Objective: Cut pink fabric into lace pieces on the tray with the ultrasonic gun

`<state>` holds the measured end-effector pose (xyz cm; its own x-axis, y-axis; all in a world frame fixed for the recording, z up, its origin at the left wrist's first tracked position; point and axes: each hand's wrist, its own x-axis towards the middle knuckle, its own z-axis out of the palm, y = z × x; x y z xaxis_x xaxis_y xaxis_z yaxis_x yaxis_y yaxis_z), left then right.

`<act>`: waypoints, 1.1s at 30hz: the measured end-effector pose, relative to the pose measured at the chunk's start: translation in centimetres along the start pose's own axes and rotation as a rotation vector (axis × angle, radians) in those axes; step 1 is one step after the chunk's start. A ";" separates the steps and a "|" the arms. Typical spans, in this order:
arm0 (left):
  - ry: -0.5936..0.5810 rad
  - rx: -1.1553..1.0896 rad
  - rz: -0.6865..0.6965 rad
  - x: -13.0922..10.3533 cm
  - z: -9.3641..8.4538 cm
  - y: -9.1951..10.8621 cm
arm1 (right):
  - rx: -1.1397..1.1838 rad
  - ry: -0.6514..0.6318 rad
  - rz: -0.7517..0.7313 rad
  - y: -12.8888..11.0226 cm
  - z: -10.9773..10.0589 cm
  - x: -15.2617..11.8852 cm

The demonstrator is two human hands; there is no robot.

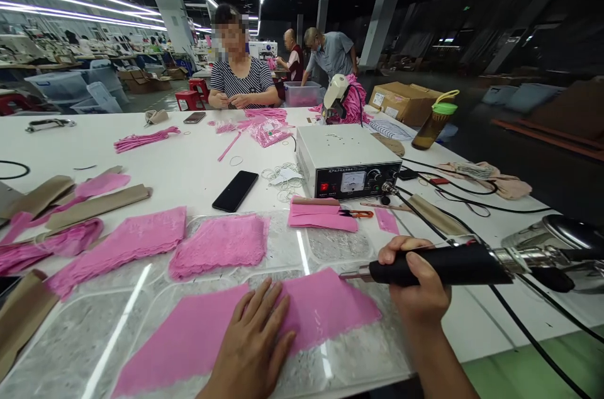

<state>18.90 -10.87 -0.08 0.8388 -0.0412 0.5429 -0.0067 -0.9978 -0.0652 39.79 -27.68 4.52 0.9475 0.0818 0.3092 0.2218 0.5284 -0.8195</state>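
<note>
My left hand (257, 336) lies flat with its fingers spread over two pink fabric pieces, the left piece (184, 330) and the right piece (325, 311), on a clear sheet over a grey marbled surface. My right hand (422, 286) is wrapped round a black handheld tool (453, 264). The tool's metal tip points left and meets the upper edge of the right piece. Beyond my left hand are two stacks of pink fabric, one in the middle (221, 245) and one further left (136, 235).
A white control box (349, 160) with cables stands behind the tool. Nearby are a black phone (234, 191), orange-handled scissors (361, 214), brown strips (99, 205) and a bottle (431, 125). A person in a striped top (243, 81) sits across the table; two more people are behind.
</note>
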 end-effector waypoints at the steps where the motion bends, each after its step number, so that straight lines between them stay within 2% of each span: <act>1: 0.002 0.000 -0.001 0.0 0.0 -0.1 | 0.006 0.015 0.000 -0.1 -0.2 0.0; 9: 0.002 -0.020 -0.011 -0.1 0.2 -0.1 | 0.011 0.059 -0.002 -1.6 -2.1 -0.5; 23: -0.011 -0.022 0.001 -0.1 0.1 -0.2 | -0.016 -0.003 -0.002 -1.3 -2.0 -0.6; 33: -0.002 -0.062 -0.012 -0.3 0.5 -0.4 | -0.043 0.118 -0.021 -3.1 -4.3 -0.7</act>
<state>18.92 -10.40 -0.58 0.8399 -0.0295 0.5419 -0.0308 -0.9995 -0.0067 39.46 -33.00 4.78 0.9625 -0.0299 0.2695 0.2488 0.4921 -0.8342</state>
